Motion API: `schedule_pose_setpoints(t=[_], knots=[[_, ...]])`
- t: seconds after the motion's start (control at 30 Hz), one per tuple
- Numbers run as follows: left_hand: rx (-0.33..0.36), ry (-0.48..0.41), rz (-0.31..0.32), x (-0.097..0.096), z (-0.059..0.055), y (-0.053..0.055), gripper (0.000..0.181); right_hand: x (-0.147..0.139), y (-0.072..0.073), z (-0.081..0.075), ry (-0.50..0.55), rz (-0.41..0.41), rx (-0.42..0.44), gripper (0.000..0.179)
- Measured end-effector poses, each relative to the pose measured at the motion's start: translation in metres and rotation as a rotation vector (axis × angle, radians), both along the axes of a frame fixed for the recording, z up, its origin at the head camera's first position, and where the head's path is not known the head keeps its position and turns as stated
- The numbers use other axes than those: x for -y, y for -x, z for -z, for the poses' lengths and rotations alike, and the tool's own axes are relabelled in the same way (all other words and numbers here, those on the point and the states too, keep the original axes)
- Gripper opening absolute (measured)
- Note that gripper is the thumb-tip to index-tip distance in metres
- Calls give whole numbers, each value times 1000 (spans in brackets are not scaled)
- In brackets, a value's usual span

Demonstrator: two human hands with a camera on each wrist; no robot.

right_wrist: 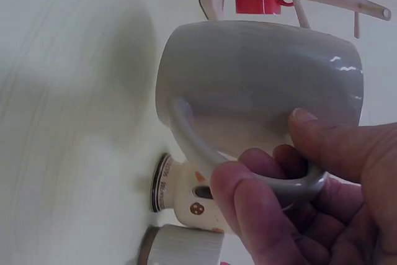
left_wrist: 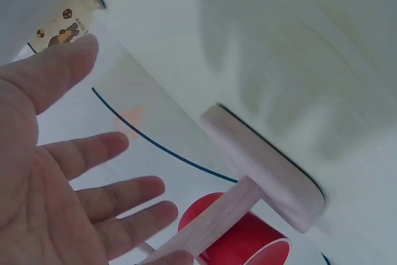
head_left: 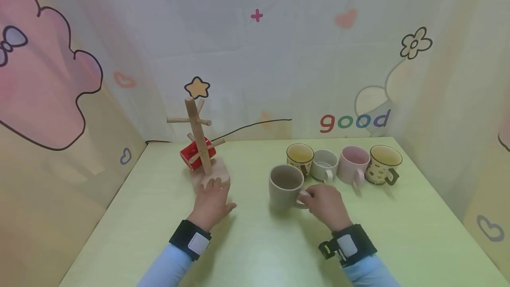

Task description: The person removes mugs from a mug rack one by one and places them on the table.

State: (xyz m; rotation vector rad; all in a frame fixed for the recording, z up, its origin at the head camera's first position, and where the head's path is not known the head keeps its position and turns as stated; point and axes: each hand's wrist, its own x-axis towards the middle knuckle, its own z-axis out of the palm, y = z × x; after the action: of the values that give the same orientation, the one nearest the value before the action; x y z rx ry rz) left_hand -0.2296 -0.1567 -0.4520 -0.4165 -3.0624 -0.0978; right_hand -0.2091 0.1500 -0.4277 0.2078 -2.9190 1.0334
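Note:
My right hand (head_left: 328,205) grips the handle of a grey mug (right_wrist: 254,72), fingers curled through the loop and the thumb near its wall. The mug is upright, in front of the row of cups. My left hand (head_left: 211,203) has its fingers spread at the front of the wooden mug tree's base (head_left: 217,169); whether it touches the base is hard to tell. In the left wrist view the palm and fingers (left_wrist: 87,153) hold nothing. A red mug (head_left: 190,154) hangs tilted on a low peg of the mug tree (head_left: 198,132), partly behind its post.
Behind the grey mug stands a row: a yellow patterned mug (head_left: 299,156), a small white cup (head_left: 324,165), a pink mug (head_left: 353,165) and another yellow patterned mug (head_left: 383,165). The pale green table (head_left: 255,242) ends at a printed curtain (head_left: 255,70) at the back.

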Motion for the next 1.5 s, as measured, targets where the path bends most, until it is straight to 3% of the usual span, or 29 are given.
schedule_pose_setpoints(t=[0.4, 0.73, 1.37, 1.5], knots=[[-19, 57, -59, 4, 1, -1, 68, -31, -8, -20, 1, 59, -7, 27], [-36, 50, -51, 5, 3, -1, 68, -60, -16, -41, -19, 84, 13, 28], [12, 37, -76, 9, 4, -1, 65, -137, -11, -66, -95, 288, -166, 44], [14, 25, -77, 11, 4, -2, 64, -157, -8, -71, -111, 325, -156, 48]])
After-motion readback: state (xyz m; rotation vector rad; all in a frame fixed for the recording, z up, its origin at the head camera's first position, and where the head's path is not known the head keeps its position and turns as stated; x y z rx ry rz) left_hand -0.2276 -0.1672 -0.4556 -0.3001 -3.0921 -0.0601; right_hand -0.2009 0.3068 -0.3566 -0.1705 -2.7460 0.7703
